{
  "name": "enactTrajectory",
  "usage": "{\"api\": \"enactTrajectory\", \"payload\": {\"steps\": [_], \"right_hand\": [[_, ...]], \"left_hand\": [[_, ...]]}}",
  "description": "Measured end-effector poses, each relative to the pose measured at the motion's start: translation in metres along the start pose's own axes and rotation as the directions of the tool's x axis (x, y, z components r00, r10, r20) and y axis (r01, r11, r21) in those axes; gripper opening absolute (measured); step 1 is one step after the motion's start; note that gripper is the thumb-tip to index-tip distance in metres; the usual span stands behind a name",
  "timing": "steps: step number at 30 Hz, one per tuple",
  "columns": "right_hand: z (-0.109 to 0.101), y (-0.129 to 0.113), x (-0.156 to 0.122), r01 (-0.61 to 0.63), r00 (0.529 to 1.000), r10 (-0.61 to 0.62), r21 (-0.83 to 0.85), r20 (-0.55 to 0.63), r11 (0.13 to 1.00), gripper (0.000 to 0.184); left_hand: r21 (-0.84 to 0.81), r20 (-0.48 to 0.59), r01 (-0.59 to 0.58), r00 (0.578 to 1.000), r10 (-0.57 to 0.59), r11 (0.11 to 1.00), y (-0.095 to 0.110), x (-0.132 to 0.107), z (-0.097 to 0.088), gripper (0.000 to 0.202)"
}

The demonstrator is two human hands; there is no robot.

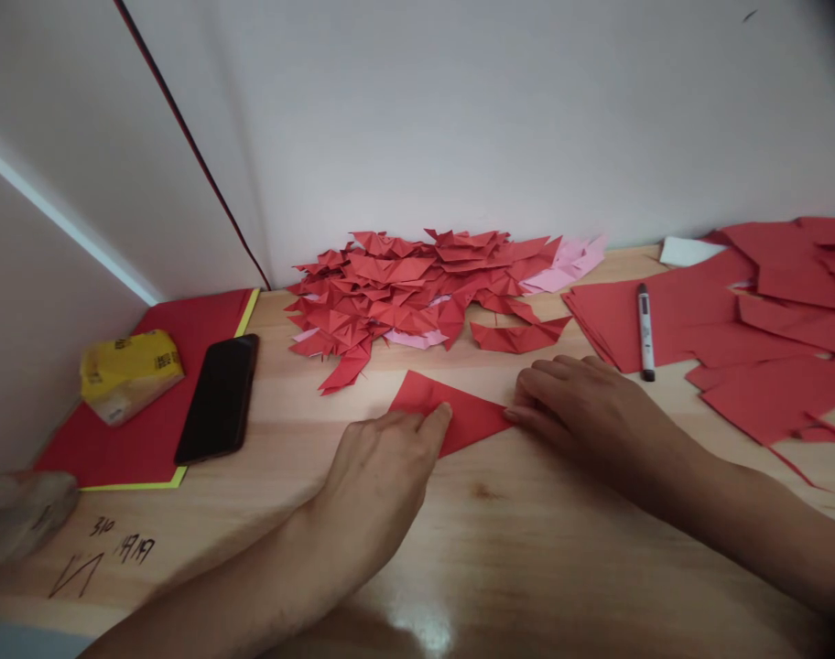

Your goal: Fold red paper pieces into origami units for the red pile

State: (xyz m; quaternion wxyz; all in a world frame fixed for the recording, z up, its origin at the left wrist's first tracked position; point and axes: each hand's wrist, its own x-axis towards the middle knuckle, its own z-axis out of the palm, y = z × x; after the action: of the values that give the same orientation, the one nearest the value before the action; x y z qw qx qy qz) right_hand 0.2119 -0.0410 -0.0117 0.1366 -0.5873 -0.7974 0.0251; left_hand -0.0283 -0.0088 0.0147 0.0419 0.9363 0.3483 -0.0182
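A folded piece of red paper lies on the wooden table between my two hands. My left hand rests on its left part, index finger stretched out and pressing the paper down; the other fingers are partly hidden. At the paper's right corner, my right hand has thumb and fingers closed in a pinch on the tip. Just behind the paper is a heap of folded red paper boats, with a few pink ones among them. One red paper boat sits at the heap's right front.
Left of my hands, a black phone and a yellow packet lie on red sheets with a yellow edge. A marker rests on red paper sheets at right. Behind stands a white wall.
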Motion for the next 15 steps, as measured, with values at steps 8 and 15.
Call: {"api": "enactTrajectory", "payload": {"steps": [8,15], "right_hand": [[0.0001,-0.0003,-0.0002,0.032,0.999,-0.031,-0.102,0.006,0.994,0.028],[-0.002,-0.0014,0.0006,0.026,1.0,-0.024,-0.12,0.018,0.992,0.026]], "left_hand": [[0.099,0.001,-0.034,0.999,0.034,0.994,0.0042,0.0003,0.0014,0.048],[0.134,0.014,-0.042,0.999,0.041,0.99,0.0044,0.0019,-0.0011,0.044]]}}
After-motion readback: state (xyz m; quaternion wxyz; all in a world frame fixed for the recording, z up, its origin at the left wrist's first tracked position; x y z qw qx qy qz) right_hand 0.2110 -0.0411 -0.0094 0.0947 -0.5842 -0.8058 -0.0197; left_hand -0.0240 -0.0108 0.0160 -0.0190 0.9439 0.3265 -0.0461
